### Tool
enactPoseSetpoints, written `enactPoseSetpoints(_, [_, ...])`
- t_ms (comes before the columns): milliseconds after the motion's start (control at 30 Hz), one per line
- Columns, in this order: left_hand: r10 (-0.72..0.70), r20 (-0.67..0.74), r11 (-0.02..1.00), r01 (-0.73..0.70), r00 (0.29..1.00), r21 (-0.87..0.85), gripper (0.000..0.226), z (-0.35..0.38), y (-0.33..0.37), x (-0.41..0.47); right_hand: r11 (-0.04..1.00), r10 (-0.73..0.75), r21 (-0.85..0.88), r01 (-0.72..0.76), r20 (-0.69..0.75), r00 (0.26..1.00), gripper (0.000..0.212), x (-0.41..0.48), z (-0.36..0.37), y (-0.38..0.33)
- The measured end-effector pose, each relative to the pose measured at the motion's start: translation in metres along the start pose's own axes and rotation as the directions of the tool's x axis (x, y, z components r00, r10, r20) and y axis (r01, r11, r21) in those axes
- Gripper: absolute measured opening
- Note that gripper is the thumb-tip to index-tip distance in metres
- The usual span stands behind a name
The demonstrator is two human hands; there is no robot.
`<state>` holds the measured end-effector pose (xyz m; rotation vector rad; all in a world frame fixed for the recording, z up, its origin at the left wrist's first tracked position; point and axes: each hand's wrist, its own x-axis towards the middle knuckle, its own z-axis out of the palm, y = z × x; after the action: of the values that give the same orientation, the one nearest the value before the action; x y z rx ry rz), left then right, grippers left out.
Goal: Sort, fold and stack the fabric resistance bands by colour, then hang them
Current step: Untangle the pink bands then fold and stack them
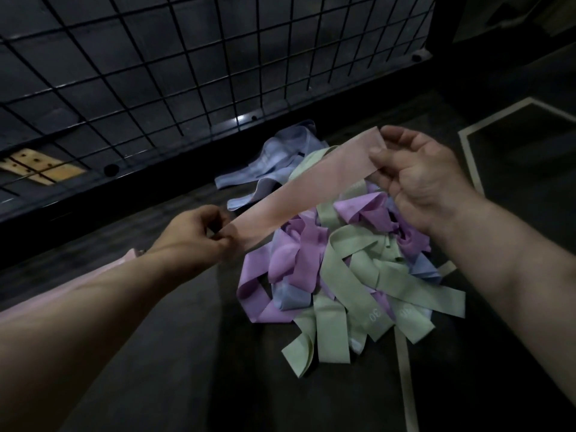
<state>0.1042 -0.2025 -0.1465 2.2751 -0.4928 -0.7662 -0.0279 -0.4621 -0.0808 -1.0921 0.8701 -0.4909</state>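
A pink band point(307, 185) is stretched flat in the air between my hands, above a loose pile. My left hand point(196, 233) pinches its lower left end; my right hand point(414, 179) pinches its upper right end between thumb and fingers. Under it on the dark floor lie tangled purple bands point(290, 254), green bands point(358, 275) and light blue bands point(274, 160). More pink fabric point(103, 271) shows behind my left forearm, partly hidden.
A black wire grid panel point(187, 73) stands along the back, close behind the pile. Pale tape lines point(405, 369) mark the floor at the right. A yellowish board point(40, 166) lies behind the grid at far left.
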Motion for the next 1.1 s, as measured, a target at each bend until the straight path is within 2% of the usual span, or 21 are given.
enactPoseSetpoints(67, [-0.018,0.012,0.997,0.019,1.0,-0.073,0.023,-0.004,0.001,-0.002,0.998,0.002,-0.057,-0.002,0.0,1.0,0.028,0.0,0.0,0.0])
enactPoseSetpoints(167, [-0.084,0.067,0.949,0.101,0.994,-0.299,0.035,-0.013,0.005,-0.006,0.988,-0.024,-0.151,0.019,-0.033,0.999,0.031,0.001,-0.002,0.001])
enactPoseSetpoints(300, [-0.16,0.195,0.753,0.248,0.968,-0.61,0.022,-0.025,0.011,-0.015,0.98,0.028,-0.194,-0.04,-0.067,0.997,0.03,0.006,-0.007,0.008])
enactPoseSetpoints(367, [-0.166,0.241,0.673,0.289,0.956,-0.681,0.022,-0.03,0.012,-0.02,0.98,0.067,-0.182,-0.076,-0.058,0.996,0.025,0.007,-0.004,0.014])
enactPoseSetpoints(500, [-0.131,0.267,0.634,0.288,0.955,-0.718,0.026,-0.037,0.013,-0.025,0.979,0.075,-0.19,-0.078,-0.024,0.997,0.023,0.0,0.009,0.018])
enactPoseSetpoints(600, [-0.156,0.223,0.653,0.27,0.962,-0.708,0.037,-0.044,0.007,-0.025,0.982,0.135,-0.138,-0.131,0.019,0.991,0.029,-0.01,0.026,0.017])
enactPoseSetpoints(700, [-0.212,0.201,0.679,0.292,0.956,-0.673,0.046,-0.05,-0.001,-0.024,0.978,0.187,-0.114,-0.173,0.124,0.975,0.033,-0.027,0.045,0.023])
enactPoseSetpoints(800, [-0.206,0.188,0.782,0.277,0.96,-0.558,0.049,-0.049,-0.006,-0.027,0.976,0.195,-0.141,-0.165,0.243,0.95,0.036,-0.051,0.067,0.03])
enactPoseSetpoints(867, [-0.148,0.083,0.935,0.167,0.985,-0.314,0.053,-0.044,-0.004,-0.033,0.979,0.186,-0.134,-0.154,0.276,0.943,0.038,-0.064,0.08,0.035])
enactPoseSetpoints(900, [-0.089,0.041,0.972,0.096,0.995,-0.216,0.054,-0.041,-0.002,-0.038,0.979,0.183,-0.137,-0.149,0.286,0.941,0.039,-0.069,0.085,0.038])
enactPoseSetpoints(933, [-0.025,0.037,0.974,0.033,0.999,-0.223,0.05,-0.038,0.002,-0.043,0.979,0.179,-0.145,-0.141,0.296,0.938,0.039,-0.073,0.09,0.042])
enactPoseSetpoints(967, [0.016,0.083,0.946,0.012,0.996,-0.325,0.042,-0.035,0.006,-0.048,0.979,0.177,-0.156,-0.133,0.309,0.934,0.04,-0.077,0.095,0.045])
enactPoseSetpoints(1033, [0.039,0.194,0.836,0.074,0.98,-0.544,0.03,-0.031,0.014,-0.059,0.977,0.192,-0.158,-0.145,0.349,0.917,0.042,-0.084,0.102,0.052])
enactPoseSetpoints(1100, [0.032,0.224,0.77,0.119,0.974,-0.627,0.03,-0.032,0.017,-0.065,0.973,0.218,-0.158,-0.167,0.394,0.893,0.045,-0.092,0.11,0.057])
